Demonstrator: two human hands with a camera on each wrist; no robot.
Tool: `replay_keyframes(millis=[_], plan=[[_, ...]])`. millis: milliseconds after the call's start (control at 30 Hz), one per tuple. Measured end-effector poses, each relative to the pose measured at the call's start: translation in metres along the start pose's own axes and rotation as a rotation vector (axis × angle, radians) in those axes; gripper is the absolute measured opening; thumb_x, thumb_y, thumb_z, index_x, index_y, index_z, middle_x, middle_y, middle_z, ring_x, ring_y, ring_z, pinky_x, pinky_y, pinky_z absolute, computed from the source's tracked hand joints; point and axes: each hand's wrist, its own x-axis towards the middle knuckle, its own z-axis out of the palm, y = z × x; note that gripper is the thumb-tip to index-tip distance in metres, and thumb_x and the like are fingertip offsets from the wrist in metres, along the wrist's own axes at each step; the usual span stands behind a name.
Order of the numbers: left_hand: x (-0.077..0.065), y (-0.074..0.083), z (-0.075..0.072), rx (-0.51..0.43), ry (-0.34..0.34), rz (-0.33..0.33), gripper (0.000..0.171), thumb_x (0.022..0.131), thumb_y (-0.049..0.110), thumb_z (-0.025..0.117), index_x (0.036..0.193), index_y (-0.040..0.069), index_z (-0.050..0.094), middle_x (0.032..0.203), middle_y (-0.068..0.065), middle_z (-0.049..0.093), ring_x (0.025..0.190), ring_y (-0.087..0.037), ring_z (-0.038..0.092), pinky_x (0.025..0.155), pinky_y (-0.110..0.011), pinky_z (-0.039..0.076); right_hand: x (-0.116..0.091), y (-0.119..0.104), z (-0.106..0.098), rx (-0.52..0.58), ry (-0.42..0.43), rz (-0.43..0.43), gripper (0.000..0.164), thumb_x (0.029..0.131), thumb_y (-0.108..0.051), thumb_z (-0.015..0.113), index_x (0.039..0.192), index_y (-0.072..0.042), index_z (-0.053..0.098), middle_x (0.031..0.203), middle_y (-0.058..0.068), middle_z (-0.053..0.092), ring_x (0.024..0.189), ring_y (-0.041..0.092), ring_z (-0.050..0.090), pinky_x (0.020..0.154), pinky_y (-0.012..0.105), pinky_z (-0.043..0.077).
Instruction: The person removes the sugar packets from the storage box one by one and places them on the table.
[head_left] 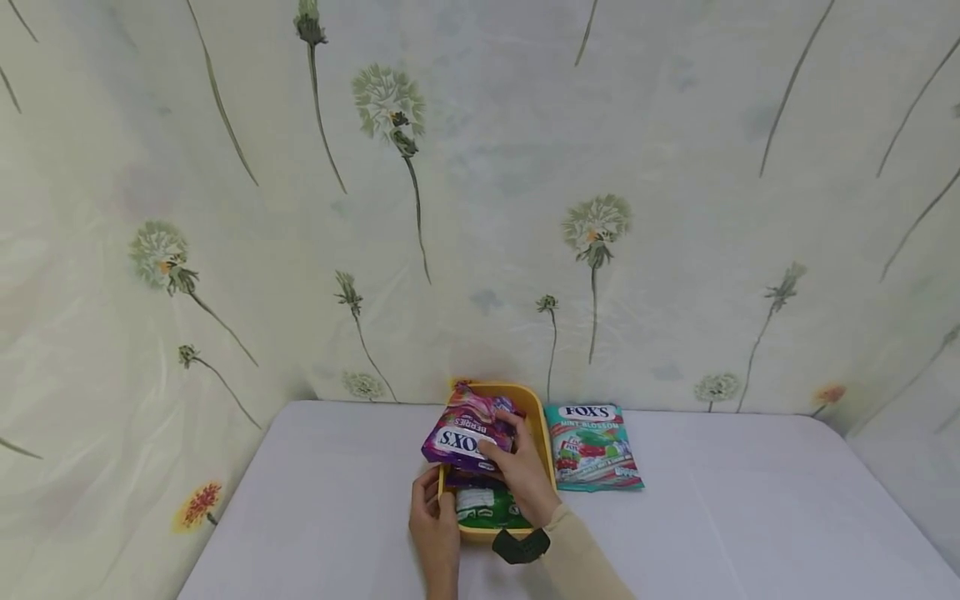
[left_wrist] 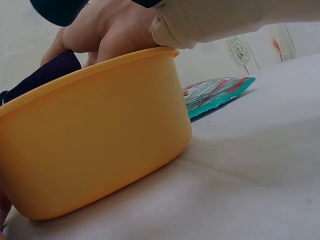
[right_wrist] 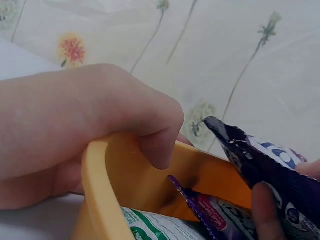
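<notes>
A yellow plastic tub [head_left: 542, 421] stands on the white table. My left hand [head_left: 433, 521] grips its left rim, and the right wrist view shows the thumb [right_wrist: 159, 147] bent over the edge to the inside. With fingers and thumb, my right hand [head_left: 522, 471] pinches a purple Fox's Berries candy bag [head_left: 459, 417], tilted over the tub. Lower in the tub lie another purple candy bag [right_wrist: 222, 212] and a green candy bag [head_left: 487, 512]. The left wrist view shows the tub's outer wall [left_wrist: 100, 135], which hides most of its contents.
A teal Fox's Mint Blossom candy bag [head_left: 594, 454] lies flat on the table [head_left: 727, 492], just right of the tub. Behind the table's far edge hangs a flowered sheet [head_left: 480, 208]. A dark band [head_left: 521, 547] is at my right wrist, below a pale sleeve [head_left: 581, 558].
</notes>
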Motion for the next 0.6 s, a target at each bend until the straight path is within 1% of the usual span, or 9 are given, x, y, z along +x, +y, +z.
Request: replay_keyframes(millis=[133,200,367,467,600], plan=[[-0.001,0.0,0.001,0.002,0.003,0.01,0.035,0.085,0.008,0.051,0.118,0.015,0.058,0.115,-0.005,0.064,0.098,-0.019,0.058,0.081,-0.026,0.046,0.0,0.001,-0.002,0.057,0.038,-0.009,0.071,0.087,-0.029,0.066,0.142,-0.033,0.022,0.142,0.013,0.036,0.121,0.032,0.048,0.098,0.048,0.045],[-0.001,0.0,0.001,0.002,0.004,0.018,0.034,0.085,0.008,0.051,0.118,0.016,0.058,0.115,-0.004,0.064,0.098,-0.018,0.058,0.08,-0.024,0.046,0.001,0.002,-0.003,0.074,0.049,-0.022,0.072,0.086,-0.029,0.067,0.142,-0.034,0.023,0.142,0.011,0.037,0.121,0.031,0.049,0.097,0.047,0.046],[-0.001,0.0,0.002,-0.006,0.005,0.029,0.034,0.086,0.007,0.051,0.119,0.015,0.058,0.116,-0.005,0.064,0.099,-0.019,0.058,0.08,-0.022,0.046,0.0,0.005,-0.007,0.099,0.027,-0.048,0.071,0.085,-0.03,0.067,0.143,-0.033,0.026,0.143,0.011,0.038,0.123,0.031,0.05,0.096,0.046,0.047],[-0.001,-0.001,0.003,-0.001,0.01,0.032,0.034,0.086,0.007,0.052,0.119,0.014,0.058,0.116,-0.006,0.064,0.1,-0.019,0.058,0.083,-0.027,0.048,-0.003,0.006,-0.011,0.122,0.001,-0.049,0.069,0.086,-0.029,0.066,0.144,-0.033,0.028,0.146,0.011,0.036,0.125,0.032,0.048,0.097,0.046,0.046],[-0.003,0.0,0.002,0.006,0.017,0.034,0.034,0.086,0.007,0.051,0.119,0.013,0.058,0.117,-0.007,0.063,0.103,-0.02,0.058,0.087,-0.036,0.048,-0.009,0.005,-0.016,0.147,-0.034,-0.061,0.067,0.087,-0.028,0.065,0.144,-0.034,0.031,0.15,0.01,0.031,0.129,0.033,0.043,0.1,0.048,0.043]])
